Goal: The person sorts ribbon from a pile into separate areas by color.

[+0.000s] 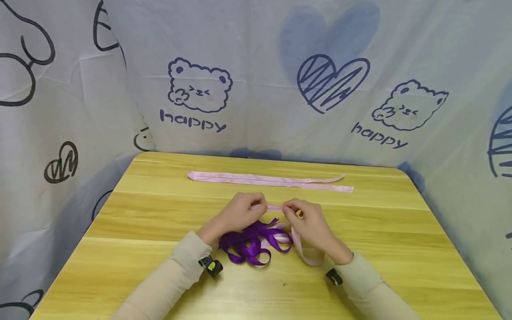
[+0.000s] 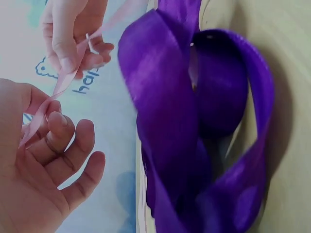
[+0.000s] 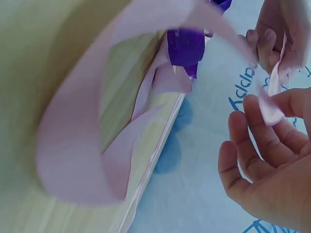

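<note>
A pink ribbon [image 1: 274, 207] runs taut between the two hands, lifted above the table's middle. My left hand [image 1: 245, 211] pinches it between thumb and fingers; the same left hand [image 2: 53, 160] shows its other fingers loosely bent. Opposite it, my right hand [image 1: 310, 222] pinches the ribbon a short way along. In the right wrist view a wide loop of pink ribbon [image 3: 73, 145] hangs in front of the table. Just below the hands lies a tangled purple ribbon [image 1: 248, 244], its curls filling much of the left wrist view.
Farther back on the wooden table [image 1: 140, 200], a long pink ribbon [image 1: 256, 178] lies folded double, its fold at the left and its two ends at the right. A white curtain [image 1: 256, 89] with printed bears and hearts hangs behind the table.
</note>
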`<state>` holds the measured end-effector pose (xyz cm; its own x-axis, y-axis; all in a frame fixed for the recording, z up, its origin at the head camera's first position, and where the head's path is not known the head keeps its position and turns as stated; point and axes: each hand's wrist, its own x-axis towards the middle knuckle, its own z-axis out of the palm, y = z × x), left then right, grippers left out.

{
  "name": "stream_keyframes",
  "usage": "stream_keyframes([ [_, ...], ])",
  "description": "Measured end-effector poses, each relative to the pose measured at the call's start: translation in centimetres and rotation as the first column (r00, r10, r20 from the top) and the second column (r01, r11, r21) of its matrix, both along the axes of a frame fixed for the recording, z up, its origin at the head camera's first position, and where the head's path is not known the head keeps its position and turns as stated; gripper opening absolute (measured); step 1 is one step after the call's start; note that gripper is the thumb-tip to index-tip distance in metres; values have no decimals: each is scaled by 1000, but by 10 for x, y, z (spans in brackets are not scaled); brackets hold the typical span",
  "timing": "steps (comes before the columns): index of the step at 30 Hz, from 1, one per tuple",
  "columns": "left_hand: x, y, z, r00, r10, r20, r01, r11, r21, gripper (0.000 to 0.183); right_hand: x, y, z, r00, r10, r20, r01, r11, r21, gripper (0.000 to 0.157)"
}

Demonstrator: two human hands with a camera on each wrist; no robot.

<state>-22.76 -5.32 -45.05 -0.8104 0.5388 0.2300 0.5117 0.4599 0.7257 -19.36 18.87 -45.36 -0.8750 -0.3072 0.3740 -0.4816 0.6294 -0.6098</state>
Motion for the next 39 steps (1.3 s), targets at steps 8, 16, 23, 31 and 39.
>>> stream_keyframes([
  [8,-5,-23,5,997,53,48,-55,998,40,21,-7,8,6,998,-29,49,30,999,-15,15],
  [16,-12,-55,13,992,117,41,-121,988,101,22,-16,21,12,991,-94,96,94,996,4,19],
  [23,-19,-86,13,976,212,56,-216,971,101,22,-22,33,12,982,-130,134,131,991,3,22],
  [31,-24,-118,5,953,291,88,-296,953,57,22,-33,48,12,988,-139,70,138,990,16,20],
  [39,-30,-140,-3,936,343,76,-345,938,16,20,-41,60,10,985,-148,93,146,989,31,20],
])
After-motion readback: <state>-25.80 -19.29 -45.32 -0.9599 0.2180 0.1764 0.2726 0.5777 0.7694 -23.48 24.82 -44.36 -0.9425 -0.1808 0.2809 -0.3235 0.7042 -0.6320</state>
